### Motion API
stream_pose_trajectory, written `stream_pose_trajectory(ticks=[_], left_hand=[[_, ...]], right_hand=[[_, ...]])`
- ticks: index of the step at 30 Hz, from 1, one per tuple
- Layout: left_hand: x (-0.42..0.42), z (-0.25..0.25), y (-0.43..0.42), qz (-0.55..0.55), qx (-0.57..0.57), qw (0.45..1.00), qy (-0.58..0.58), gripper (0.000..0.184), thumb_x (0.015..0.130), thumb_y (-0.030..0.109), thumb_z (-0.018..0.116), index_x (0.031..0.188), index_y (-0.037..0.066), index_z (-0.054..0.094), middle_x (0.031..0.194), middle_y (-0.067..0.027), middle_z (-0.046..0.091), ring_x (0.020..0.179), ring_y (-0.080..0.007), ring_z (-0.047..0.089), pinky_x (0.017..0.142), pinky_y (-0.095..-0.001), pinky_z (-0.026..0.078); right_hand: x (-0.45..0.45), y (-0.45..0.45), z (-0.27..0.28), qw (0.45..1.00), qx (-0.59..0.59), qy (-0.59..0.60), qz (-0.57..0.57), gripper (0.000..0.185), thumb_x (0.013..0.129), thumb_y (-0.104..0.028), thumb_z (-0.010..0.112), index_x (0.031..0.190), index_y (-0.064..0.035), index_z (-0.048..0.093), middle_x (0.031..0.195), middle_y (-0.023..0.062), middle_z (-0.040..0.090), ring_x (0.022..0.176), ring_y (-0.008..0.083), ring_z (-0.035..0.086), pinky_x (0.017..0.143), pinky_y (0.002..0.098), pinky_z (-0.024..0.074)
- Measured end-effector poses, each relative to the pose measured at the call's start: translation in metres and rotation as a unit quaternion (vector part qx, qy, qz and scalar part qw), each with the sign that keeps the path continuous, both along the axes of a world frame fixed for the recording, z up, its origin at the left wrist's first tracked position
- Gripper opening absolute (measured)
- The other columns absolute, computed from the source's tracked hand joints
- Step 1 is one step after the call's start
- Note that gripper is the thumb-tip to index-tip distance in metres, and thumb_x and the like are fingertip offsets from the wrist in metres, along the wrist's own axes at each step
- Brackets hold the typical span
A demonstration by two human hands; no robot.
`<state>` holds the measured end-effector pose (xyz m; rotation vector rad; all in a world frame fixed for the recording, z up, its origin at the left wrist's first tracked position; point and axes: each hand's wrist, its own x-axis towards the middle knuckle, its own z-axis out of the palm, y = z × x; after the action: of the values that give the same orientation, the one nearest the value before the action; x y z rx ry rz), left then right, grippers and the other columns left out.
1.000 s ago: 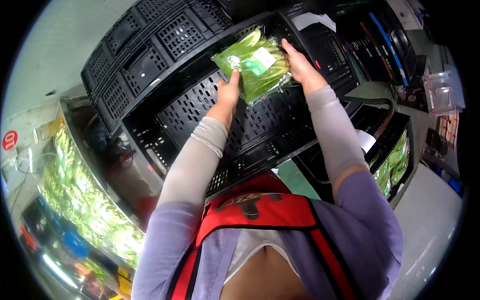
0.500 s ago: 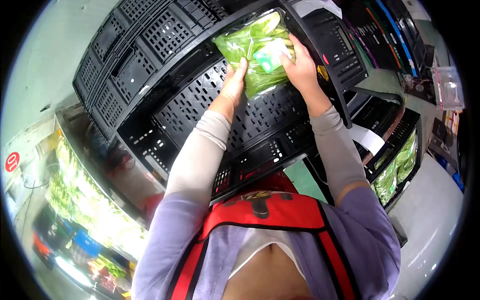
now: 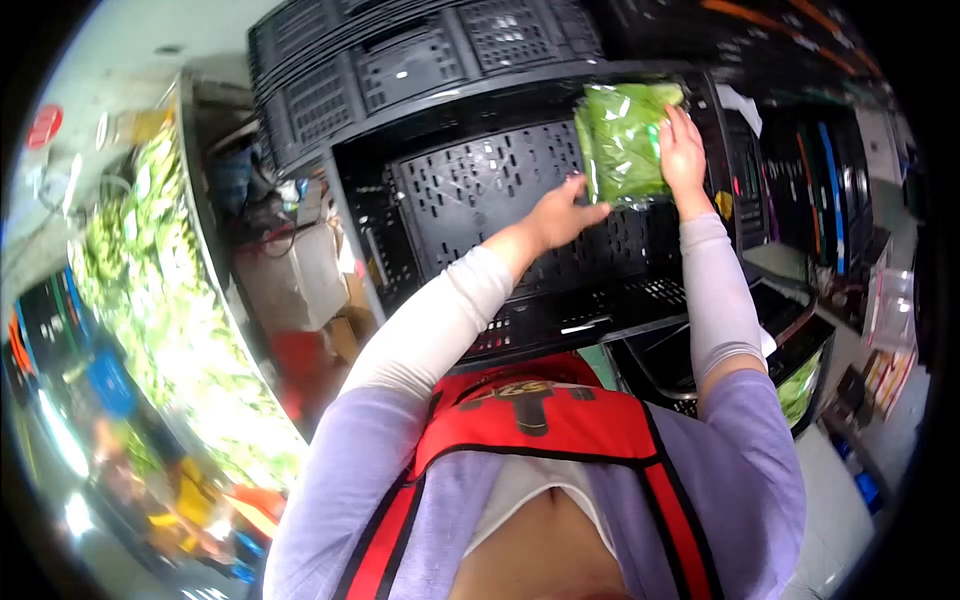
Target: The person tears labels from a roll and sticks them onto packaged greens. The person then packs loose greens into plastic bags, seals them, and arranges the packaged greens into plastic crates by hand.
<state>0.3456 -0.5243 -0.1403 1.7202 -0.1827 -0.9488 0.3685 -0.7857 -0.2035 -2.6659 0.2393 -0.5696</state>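
Observation:
A clear plastic bag of leafy greens [image 3: 625, 150] is at the right end of a black plastic crate [image 3: 470, 190] with a slotted floor. My right hand [image 3: 684, 160] grips the bag along its right edge, with the fingers over the label side. My left hand [image 3: 553, 220] is by the bag's lower left corner, its thumb and fingers apart; whether the fingertips touch the plastic I cannot tell. Both forearms wear pale sleeves.
More black crates [image 3: 410, 65] stand behind this one. Loose leafy greens [image 3: 170, 300] lie brightly lit in a long bin at the left. Another crate with bagged greens [image 3: 798, 392] sits low at the right. A clear plastic container [image 3: 890, 308] is at the far right.
The bag has moved to the crate's right end and lower, turned more upright. My left hand has come off its left side and opened. The view has swung left.

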Motion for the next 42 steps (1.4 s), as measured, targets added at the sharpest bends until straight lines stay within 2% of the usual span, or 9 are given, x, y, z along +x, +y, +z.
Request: stream_pose_trajectory(ticks=[7, 17, 21, 26, 31, 33, 34, 37, 42], left_hand=[[-0.045, 0.048, 0.171, 0.109, -0.132, 0.981, 0.091, 0.046, 0.088, 0.020, 0.058, 0.125, -0.002, 0.044, 0.123, -0.0156, 0.052, 0.112, -0.0193, 0.050, 0.095, -0.0304, 0.039], [-0.161, 0.126, 0.466, 0.456, -0.062, 0.887, 0.027, 0.045, 0.090, 0.027, 0.051, 0.128, 0.005, 0.043, 0.123, -0.0106, 0.052, 0.104, -0.0179, 0.054, 0.092, -0.0326, 0.039], [-0.184, 0.109, 0.520, 0.513, -0.105, 0.852, 0.013, 0.043, 0.090, 0.029, 0.054, 0.125, 0.006, 0.045, 0.119, -0.0101, 0.054, 0.101, -0.0172, 0.055, 0.087, -0.0293, 0.041], [-0.158, 0.120, 0.480, 0.450, -0.109, 0.887, 0.000, 0.036, 0.090, 0.019, 0.054, 0.122, 0.003, 0.047, 0.117, -0.0110, 0.056, 0.098, -0.0167, 0.056, 0.089, -0.0301, 0.042], [-0.134, 0.115, 0.409, 0.327, -0.108, 0.939, 0.009, 0.035, 0.088, 0.013, 0.055, 0.121, 0.002, 0.048, 0.114, -0.0092, 0.056, 0.099, -0.0163, 0.054, 0.091, -0.0294, 0.040], [-0.126, 0.114, 0.375, 0.298, -0.099, 0.949, 0.026, 0.035, 0.088, 0.011, 0.054, 0.121, 0.001, 0.047, 0.115, -0.0085, 0.055, 0.102, -0.0168, 0.053, 0.093, -0.0304, 0.039], [-0.121, 0.109, 0.358, 0.287, -0.101, 0.952, 0.035, 0.035, 0.088, 0.011, 0.054, 0.121, 0.001, 0.047, 0.114, -0.0088, 0.056, 0.102, -0.0172, 0.053, 0.093, -0.0308, 0.038], [-0.106, 0.093, 0.299, 0.249, -0.105, 0.962, 0.052, 0.035, 0.088, 0.011, 0.055, 0.120, 0.000, 0.048, 0.115, -0.0106, 0.056, 0.103, -0.0170, 0.053, 0.093, -0.0309, 0.039], [-0.075, 0.090, 0.192, 0.144, -0.120, 0.981, 0.057, 0.041, 0.087, 0.012, 0.057, 0.124, 0.000, 0.044, 0.118, -0.0102, 0.054, 0.103, -0.0158, 0.053, 0.091, -0.0288, 0.040]], right_hand=[[-0.006, 0.001, 0.017, 0.994, -0.113, 0.015, -0.002, 0.036, 0.087, -0.027, 0.049, 0.117, -0.0064, 0.054, 0.119, 0.0176, 0.053, 0.113, 0.0327, 0.047, 0.096, 0.0397, 0.0374], [-0.019, 0.086, 0.060, 0.963, -0.021, 0.114, -0.243, 0.044, 0.085, -0.036, 0.048, 0.118, -0.0068, 0.054, 0.115, 0.0189, 0.055, 0.108, 0.0368, 0.050, 0.094, 0.0436, 0.0380], [-0.026, 0.147, 0.040, 0.977, -0.037, 0.131, -0.165, 0.053, 0.082, -0.037, 0.055, 0.118, 0.0019, 0.051, 0.119, 0.0215, 0.053, 0.112, 0.0373, 0.048, 0.096, 0.0412, 0.0373], [-0.050, 0.162, 0.041, 0.961, 0.128, 0.102, -0.221, 0.053, 0.079, -0.034, 0.059, 0.119, -0.0001, 0.052, 0.118, 0.0229, 0.054, 0.110, 0.0359, 0.051, 0.094, 0.0389, 0.0391], [-0.067, 0.061, 0.038, 0.875, 0.191, 0.132, -0.425, 0.069, 0.075, -0.042, 0.064, 0.122, 0.0054, 0.048, 0.123, 0.0223, 0.051, 0.114, 0.0305, 0.050, 0.095, 0.0354, 0.0389], [-0.070, 0.009, 0.006, 0.883, 0.225, 0.074, -0.405, 0.074, 0.072, -0.052, 0.065, 0.112, 0.0096, 0.052, 0.108, 0.0204, 0.060, 0.103, 0.0278, 0.057, 0.084, 0.0337, 0.0456], [-0.070, 0.025, 0.037, 0.861, 0.343, 0.108, -0.361, 0.075, 0.072, -0.051, 0.066, 0.110, 0.0110, 0.052, 0.106, 0.0174, 0.060, 0.098, 0.0265, 0.058, 0.082, 0.0286, 0.0451], [-0.065, 0.012, 0.030, 0.757, 0.534, 0.145, -0.347, 0.068, 0.074, -0.048, 0.067, 0.121, -0.0016, 0.049, 0.117, 0.0150, 0.053, 0.109, 0.0257, 0.048, 0.093, 0.0408, 0.0364], [-0.064, -0.011, 0.019, 0.725, 0.578, 0.246, -0.284, 0.047, 0.073, -0.044, 0.072, 0.106, -0.0177, 0.053, 0.080, -0.0072, 0.055, 0.064, 0.0041, 0.049, 0.055, 0.0180, 0.0405]])
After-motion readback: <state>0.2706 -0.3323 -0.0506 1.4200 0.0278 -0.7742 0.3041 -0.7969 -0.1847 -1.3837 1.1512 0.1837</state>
